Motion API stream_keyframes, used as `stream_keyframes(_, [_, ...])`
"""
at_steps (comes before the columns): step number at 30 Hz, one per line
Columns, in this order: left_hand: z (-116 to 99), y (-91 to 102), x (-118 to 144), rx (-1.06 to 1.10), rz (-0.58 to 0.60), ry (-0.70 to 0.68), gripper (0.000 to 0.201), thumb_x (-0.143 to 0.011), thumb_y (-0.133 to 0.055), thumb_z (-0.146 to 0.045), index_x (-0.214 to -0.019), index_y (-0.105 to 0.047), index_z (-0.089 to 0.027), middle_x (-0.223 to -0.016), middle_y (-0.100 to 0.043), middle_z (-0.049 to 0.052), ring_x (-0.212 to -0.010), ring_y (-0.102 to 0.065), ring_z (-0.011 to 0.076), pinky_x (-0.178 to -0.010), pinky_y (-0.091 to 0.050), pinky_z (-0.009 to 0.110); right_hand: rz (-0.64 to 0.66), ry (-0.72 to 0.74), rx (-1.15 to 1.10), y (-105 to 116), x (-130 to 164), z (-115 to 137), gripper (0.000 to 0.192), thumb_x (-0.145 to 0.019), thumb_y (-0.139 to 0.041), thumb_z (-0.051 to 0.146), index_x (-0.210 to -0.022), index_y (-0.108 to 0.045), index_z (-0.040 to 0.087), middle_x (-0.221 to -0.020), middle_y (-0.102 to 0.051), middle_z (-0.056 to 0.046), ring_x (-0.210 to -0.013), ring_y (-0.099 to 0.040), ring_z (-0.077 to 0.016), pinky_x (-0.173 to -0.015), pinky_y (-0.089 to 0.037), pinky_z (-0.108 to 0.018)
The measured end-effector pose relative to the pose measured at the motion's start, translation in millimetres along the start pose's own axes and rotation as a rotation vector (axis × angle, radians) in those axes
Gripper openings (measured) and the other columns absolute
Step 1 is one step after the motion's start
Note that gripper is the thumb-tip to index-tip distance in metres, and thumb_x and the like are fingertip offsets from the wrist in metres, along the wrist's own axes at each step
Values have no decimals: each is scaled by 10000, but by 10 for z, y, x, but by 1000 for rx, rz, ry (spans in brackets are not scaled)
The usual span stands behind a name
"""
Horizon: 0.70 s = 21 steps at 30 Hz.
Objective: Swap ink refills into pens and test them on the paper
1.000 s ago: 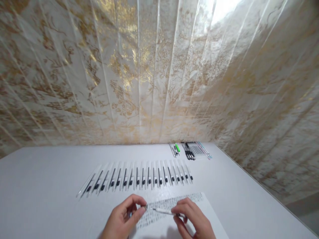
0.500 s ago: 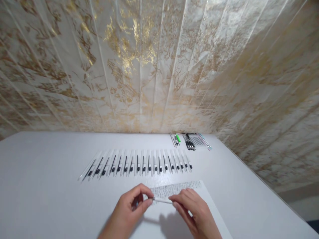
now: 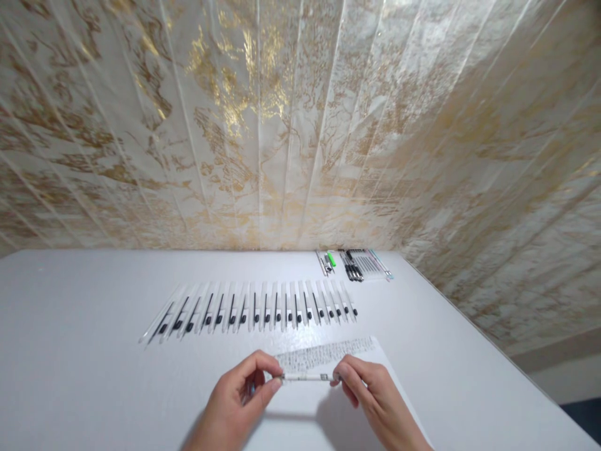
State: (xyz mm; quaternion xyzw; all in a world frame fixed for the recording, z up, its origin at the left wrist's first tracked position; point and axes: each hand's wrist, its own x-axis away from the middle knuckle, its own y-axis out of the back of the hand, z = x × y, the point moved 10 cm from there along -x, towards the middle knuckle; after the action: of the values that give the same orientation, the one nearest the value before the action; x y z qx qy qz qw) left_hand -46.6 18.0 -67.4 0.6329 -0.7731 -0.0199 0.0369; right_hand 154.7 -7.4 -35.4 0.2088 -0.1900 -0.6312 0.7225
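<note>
Your two bare hands meet low in the middle of the view, above a white surface (image 3: pixel 70 351). Your left hand (image 3: pixel 239 401) pinches one end of a slim white pen (image 3: pixel 307 377) between thumb and forefinger; its grip is closed on that end. Your right hand (image 3: pixel 375 401) pinches the other end with its fingertips, grip likewise closed on the pen. The pen lies level between your hands, running left to right, held just above a sheet of paper (image 3: pixel 328 354) whose far edge carries lines of small handwriting. The paper lies flat on the surface directly under and beyond your hands.

Farther from you, past the paper, a long row of pens (image 3: pixel 253 310) is laid side by side, each pale with a dark section, fanned slightly at the left end. Well beyond that row, near the far right corner of the surface, a smaller group of pens (image 3: pixel 354 266) lies beside a green marker (image 3: pixel 331 258). A wall (image 3: pixel 282 125) covered in pale, gold-veined panelling rises behind the surface and along its right side.
</note>
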Motion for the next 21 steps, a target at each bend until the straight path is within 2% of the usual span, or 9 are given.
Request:
stream_keyframes(4, [14,72,1,0,-59,4,108,-769,-647,-334,-759,-655,-227,-726,-576,-18,-663,-491,156,-625,-370,256,-28,47,-62,29,6,40,243,-911,-519,420,-1014,-595,213,-809,-595,-8,-709,-549,-169,-664,-414,-269])
stream_keyframes(6, [14,69,-5,-7,-41,-29,107,-776,-647,-334,-768,-657,-228,-736,-586,-12,-673,-503,160,-620,-376,252,-28,18,-57,25,0,4,249,-913,-508,431,-893,-596,199,-707,-563,11,-634,-517,-157,-617,-397,-264])
stream_keyframes(9, [26,50,-7,-11,-9,-70,102,-791,-637,-330,-777,-650,-230,-757,-592,-6,-704,-521,168,-625,-382,250,3,-73,-60,-14,-16,-102,453,-960,-365,489,-696,-577,189,-492,-411,62,-490,-409,-133,-544,-341,-264])
stream_keyframes(11, [56,54,-9,-14,-6,-58,109,-795,-636,-335,-778,-647,-227,-751,-588,-7,-693,-518,165,-621,-382,250,7,-64,-91,-17,-26,-97,401,-952,-389,491,-844,-620,180,-567,-502,38,-535,-452,-142,-577,-361,-269])
stream_keyframes(13, [78,70,-12,-18,-15,-36,119,-794,-638,-342,-783,-644,-224,-749,-590,-5,-691,-517,165,-621,-384,251,-13,-9,-103,8,-29,-35,292,-917,-489,451,-1014,-601,199,-759,-595,-4,-657,-515,-161,-642,-393,-274])
stream_keyframes(14, [79,68,-13,-21,-12,-31,123,-792,-641,-345,-786,-644,-223,-753,-591,-2,-696,-520,168,-622,-387,251,-24,13,-96,20,-27,-8,261,-900,-527,431,-1022,-593,210,-809,-598,-9,-695,-521,-165,-657,-396,-272])
stream_keyframes(16, [60,73,-11,-14,-16,-35,117,-788,-644,-341,-783,-644,-224,-767,-594,1,-725,-534,177,-631,-393,253,-32,5,-86,22,-20,-13,246,-905,-521,435,-866,-597,204,-707,-544,16,-641,-484,-153,-613,-372,-259])
stream_keyframes(18, [33,78,-6,7,-28,-50,97,-780,-647,-323,-763,-643,-228,-758,-586,-4,-731,-538,178,-639,-396,253,-17,-49,-105,-7,-18,-80,376,-928,-454,494,-728,-566,196,-550,-427,57,-525,-395,-129,-537,-312,-252])
stream_keyframes(21, [21,82,-2,32,-47,-59,92,-774,-644,-314,-736,-637,-231,-732,-574,-11,-722,-534,174,-641,-394,253,-11,-91,-210,-49,-31,-161,463,-906,-446,582,-701,-559,183,-491,-402,72,-467,-342,-110,-506,-275,-250])
